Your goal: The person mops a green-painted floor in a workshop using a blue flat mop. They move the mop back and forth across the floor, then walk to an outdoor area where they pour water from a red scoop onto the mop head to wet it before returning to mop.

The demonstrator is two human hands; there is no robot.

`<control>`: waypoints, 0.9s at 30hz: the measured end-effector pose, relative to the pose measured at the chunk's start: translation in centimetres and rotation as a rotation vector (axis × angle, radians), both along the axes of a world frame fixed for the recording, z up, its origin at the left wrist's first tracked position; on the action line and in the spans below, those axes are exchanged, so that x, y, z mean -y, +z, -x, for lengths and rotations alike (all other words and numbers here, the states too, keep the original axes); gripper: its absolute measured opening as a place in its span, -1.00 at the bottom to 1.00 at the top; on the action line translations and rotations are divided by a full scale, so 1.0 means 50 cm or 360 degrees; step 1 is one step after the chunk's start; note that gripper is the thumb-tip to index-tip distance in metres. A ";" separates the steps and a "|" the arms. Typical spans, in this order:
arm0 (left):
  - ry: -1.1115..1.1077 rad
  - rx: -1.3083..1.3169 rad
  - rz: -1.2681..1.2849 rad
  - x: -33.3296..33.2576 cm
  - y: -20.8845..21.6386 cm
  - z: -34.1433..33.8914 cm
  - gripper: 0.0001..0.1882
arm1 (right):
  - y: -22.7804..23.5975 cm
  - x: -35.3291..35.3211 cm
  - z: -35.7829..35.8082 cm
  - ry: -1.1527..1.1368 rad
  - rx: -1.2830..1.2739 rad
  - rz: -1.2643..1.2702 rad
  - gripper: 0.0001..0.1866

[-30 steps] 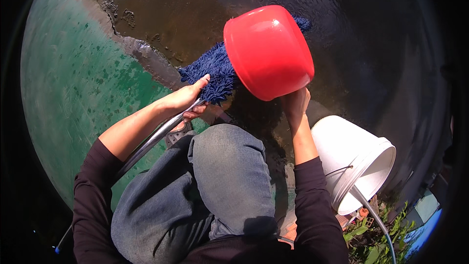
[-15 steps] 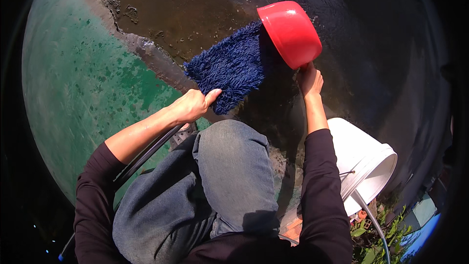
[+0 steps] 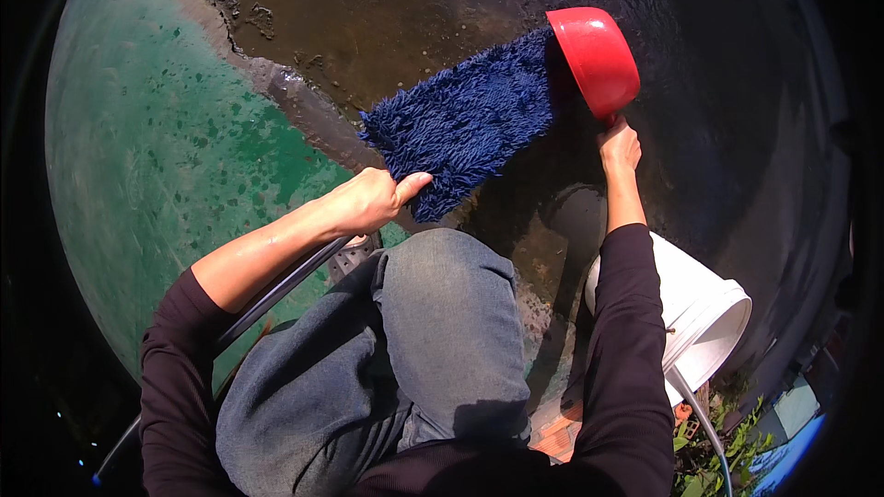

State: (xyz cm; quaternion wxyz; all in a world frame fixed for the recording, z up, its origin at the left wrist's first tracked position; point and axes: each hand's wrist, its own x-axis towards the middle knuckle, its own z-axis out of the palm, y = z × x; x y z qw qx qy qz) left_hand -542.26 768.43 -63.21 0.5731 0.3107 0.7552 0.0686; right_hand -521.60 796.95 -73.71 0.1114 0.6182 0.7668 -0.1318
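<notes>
My left hand (image 3: pixel 370 201) is closed round the dark pole (image 3: pixel 285 285) of a flat mop, just below its head. The shaggy blue mop head (image 3: pixel 470 120) stretches away from that hand over wet, dark ground, its pile facing up. At arm's length, my right hand (image 3: pixel 620 145) grips the short handle of a red plastic dipper (image 3: pixel 600 57). The dipper is tilted on its side at the mop head's far right end, its underside turned to the right. Its inside is hidden, and I cannot tell whether it touches the pile.
A white bucket (image 3: pixel 704 313) stands right of my right arm, with a grey hose (image 3: pixel 704 423) beside its rim. Green painted floor (image 3: pixel 166 147) covers the left, ending in a broken concrete edge. Brown water (image 3: pixel 341 18) lies beyond. Plants (image 3: pixel 709 460) grow at lower right.
The red dipper has moved right along the mop head toward its far end, with my right arm following. More of the blue pile shows. My left hand has shifted slightly right.
</notes>
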 end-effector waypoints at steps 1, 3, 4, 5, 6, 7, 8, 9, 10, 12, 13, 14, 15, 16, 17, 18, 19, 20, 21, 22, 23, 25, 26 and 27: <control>-0.0019 -0.0003 0.0006 0.000 -0.001 0.000 -0.15 | 0.006 0.007 0.000 0.0206 -0.0030 0.0102 -0.66; -0.0036 -0.0015 -0.0036 -0.005 0.000 0.001 -0.16 | 0.020 0.041 0.007 0.0388 -0.0135 -0.0007 -0.62; -0.0035 0.0037 0.0118 -0.005 0.004 0.004 -0.16 | 0.027 0.080 0.007 0.0464 -0.0395 0.0014 -0.63; -0.0096 0.0000 0.0049 -0.008 0.005 0.005 -0.16 | 0.024 0.114 0.015 0.0595 -0.0489 0.0141 -0.67; -0.0145 -0.0054 -0.0001 -0.008 0.010 0.007 -0.16 | 0.026 0.147 0.015 0.0775 -0.0751 0.0250 -0.74; -0.0116 0.0042 0.0017 -0.008 0.013 0.008 -0.17 | 0.019 0.142 0.021 0.0762 -0.0742 0.0087 -0.75; -0.0098 0.0142 0.0052 -0.007 0.017 0.009 -0.17 | 0.014 0.146 0.023 0.0853 -0.0705 0.0158 -0.77; -0.0060 0.0096 0.0146 -0.007 0.019 0.009 -0.19 | 0.004 0.124 0.023 0.0610 -0.0469 0.0065 -0.76; -0.0150 0.0020 0.0045 -0.005 0.021 0.007 -0.18 | -0.005 0.098 0.028 0.0396 -0.0282 -0.0049 -0.76; -0.0207 -0.0133 0.0002 -0.003 0.023 0.005 -0.17 | -0.012 0.027 0.031 0.0032 0.0003 0.0025 -0.75; -0.0157 -0.0117 0.0018 -0.001 0.022 0.003 -0.17 | -0.012 0.018 0.026 0.0021 0.0012 -0.0021 -0.71; -0.0142 -0.0064 0.0010 -0.001 0.019 0.003 -0.17 | -0.013 0.011 0.030 0.0065 -0.0011 0.0060 -0.68; -0.0129 -0.0037 -0.0013 -0.001 0.016 0.004 -0.17 | -0.010 0.025 0.027 0.0243 -0.0152 0.0088 -0.68; -0.0094 -0.0065 0.0021 -0.001 0.013 0.006 -0.17 | -0.008 0.042 0.027 0.0397 -0.0263 0.0128 -0.69; -0.0179 -0.0119 -0.0005 -0.001 0.011 0.008 -0.17 | -0.006 0.078 0.024 0.0401 -0.0399 0.0113 -0.71; -0.0142 -0.0050 -0.0065 0.000 0.009 0.011 -0.19 | -0.004 0.118 0.020 0.0527 -0.0612 0.0216 -0.74; -0.0105 -0.0016 -0.0067 -0.001 0.008 0.014 -0.20 | -0.007 0.132 0.016 0.0517 -0.0569 0.0081 -0.76; -0.0095 0.0063 0.0032 -0.001 0.008 0.018 -0.21 | -0.011 0.149 0.006 0.0624 -0.0592 0.0074 -0.78; -0.0236 0.0031 0.0002 -0.002 0.006 0.021 -0.24 | -0.021 0.138 -0.001 0.0515 -0.0513 0.0000 -0.80; -0.0289 -0.0092 -0.0077 -0.002 0.006 0.026 -0.24 | -0.029 0.137 -0.013 0.0268 -0.0350 -0.0048 -0.78; -0.0352 -0.0154 -0.0124 -0.001 0.006 0.027 -0.25 | -0.039 0.091 -0.025 0.0005 -0.0205 -0.0136 -0.78; -0.0384 -0.0271 -0.0228 -0.001 0.007 0.032 -0.19 | -0.045 -0.003 -0.062 -0.0010 -0.0014 0.0004 -0.78; -0.0396 -0.0242 -0.0175 0.000 0.010 0.037 -0.18 | -0.037 -0.044 -0.081 0.0020 0.0090 0.0063 -0.77; -0.0439 -0.0256 -0.0209 -0.002 0.013 0.038 -0.16 | -0.020 -0.058 -0.099 0.0034 0.0005 0.0104 -0.75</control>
